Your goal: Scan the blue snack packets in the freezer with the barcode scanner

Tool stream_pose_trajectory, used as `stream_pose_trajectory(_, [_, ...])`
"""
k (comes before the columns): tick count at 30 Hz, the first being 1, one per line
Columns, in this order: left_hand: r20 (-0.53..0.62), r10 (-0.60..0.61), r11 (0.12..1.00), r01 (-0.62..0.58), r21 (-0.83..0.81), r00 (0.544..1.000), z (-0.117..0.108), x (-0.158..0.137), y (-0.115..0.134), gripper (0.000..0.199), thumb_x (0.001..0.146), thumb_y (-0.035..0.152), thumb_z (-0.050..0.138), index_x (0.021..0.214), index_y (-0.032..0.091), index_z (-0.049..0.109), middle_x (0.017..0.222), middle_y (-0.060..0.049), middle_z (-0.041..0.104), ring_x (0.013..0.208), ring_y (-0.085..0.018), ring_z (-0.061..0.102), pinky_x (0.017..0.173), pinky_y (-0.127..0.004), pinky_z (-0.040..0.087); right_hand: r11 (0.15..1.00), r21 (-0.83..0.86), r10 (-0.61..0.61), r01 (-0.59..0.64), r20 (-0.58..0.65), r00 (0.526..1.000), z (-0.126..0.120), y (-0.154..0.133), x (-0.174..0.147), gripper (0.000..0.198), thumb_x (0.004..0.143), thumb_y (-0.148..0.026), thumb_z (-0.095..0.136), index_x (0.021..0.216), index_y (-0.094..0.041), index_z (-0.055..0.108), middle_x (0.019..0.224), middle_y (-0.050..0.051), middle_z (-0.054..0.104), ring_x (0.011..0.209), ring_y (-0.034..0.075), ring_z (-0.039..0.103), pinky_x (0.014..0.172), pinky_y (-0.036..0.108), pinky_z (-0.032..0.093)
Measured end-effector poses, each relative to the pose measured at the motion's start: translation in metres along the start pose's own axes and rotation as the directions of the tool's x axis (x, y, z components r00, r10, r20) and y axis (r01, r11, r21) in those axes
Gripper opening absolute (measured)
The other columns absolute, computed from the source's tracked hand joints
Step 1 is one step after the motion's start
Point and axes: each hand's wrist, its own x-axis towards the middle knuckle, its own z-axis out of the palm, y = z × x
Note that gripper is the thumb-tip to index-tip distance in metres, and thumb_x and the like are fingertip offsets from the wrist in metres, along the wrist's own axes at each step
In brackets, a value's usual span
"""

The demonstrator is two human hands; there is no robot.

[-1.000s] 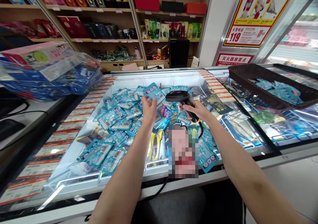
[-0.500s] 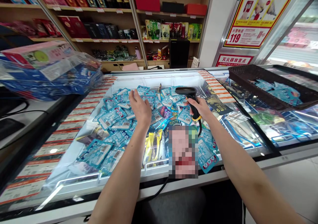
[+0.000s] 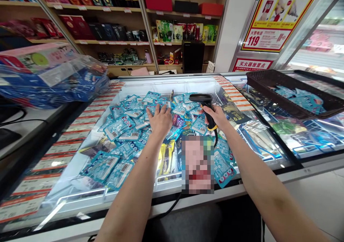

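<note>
My right hand (image 3: 217,116) is wrapped round the handle of a black barcode scanner (image 3: 201,98) with yellow trim, its head pointing left over the packets. My left hand (image 3: 160,120) lies palm down with fingers spread over blue snack packets (image 3: 119,127). Its fingertips are on or just above a packet (image 3: 151,109) at the back of the pile; whether they press on it I cannot tell. Many of the packets show white barcode labels. A pixelated patch hides an item near the front edge, beside another blue packet (image 3: 224,167).
The packets lie on the glass top of a chest freezer (image 3: 163,199), with yellow packs (image 3: 167,158) inside. A dark basket (image 3: 292,91) of blue packets stands right. Plastic-wrapped boxes (image 3: 53,73) sit left. Behind are stocked shelves (image 3: 107,9).
My left hand has moved a little right and turned flatter, its fingers now spread over the packets. The right hand and the barcode scanner have stayed almost still.
</note>
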Motion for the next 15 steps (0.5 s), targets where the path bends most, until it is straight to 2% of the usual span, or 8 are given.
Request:
stream_pose_trajectory(6, [-0.014, -0.061, 0.998, 0.061, 0.005, 0.998, -0.002, 0.002, -0.005, 0.039, 0.096, 0.026, 0.039, 0.125, 0.03, 0.065, 0.146, -0.007, 0.053, 0.145, -0.033, 0.031, 0.114, -0.071, -0.005, 1.0, -0.014, -0.005, 0.005, 0.031, 1.0, -0.002, 0.004, 0.002, 0.046, 0.077, -0.064, 0.066, 0.083, -0.018, 0.063, 0.075, 0.006, 0.071, 0.043, 0.012, 0.055, 0.038, 0.026, 0.043])
stream_pose_trajectory(10, [-0.03, -0.099, 0.994, 0.1, 0.037, 0.995, -0.009, 0.004, -0.005, 0.037, 0.093, 0.02, 0.043, 0.116, 0.029, 0.07, 0.145, -0.01, 0.053, 0.145, -0.036, 0.03, 0.113, -0.073, -0.006, 1.0, 0.004, -0.004, 0.004, 0.057, 0.998, -0.001, 0.006, 0.003, 0.046, 0.076, -0.062, 0.068, 0.09, -0.019, 0.062, 0.088, 0.007, 0.073, 0.043, 0.012, 0.055, 0.038, 0.026, 0.044])
stream_pose_trajectory(15, [-0.038, -0.087, 0.993, 0.089, 0.076, 0.995, -0.01, 0.004, -0.003, 0.04, 0.091, 0.014, 0.041, 0.118, 0.024, 0.068, 0.148, -0.012, 0.049, 0.147, -0.035, 0.028, 0.114, -0.072, -0.004, 1.0, 0.026, -0.006, 0.004, 0.059, 0.998, -0.001, 0.008, 0.004, 0.044, 0.078, -0.06, 0.068, 0.092, -0.018, 0.062, 0.091, 0.007, 0.072, 0.044, 0.012, 0.056, 0.038, 0.027, 0.044])
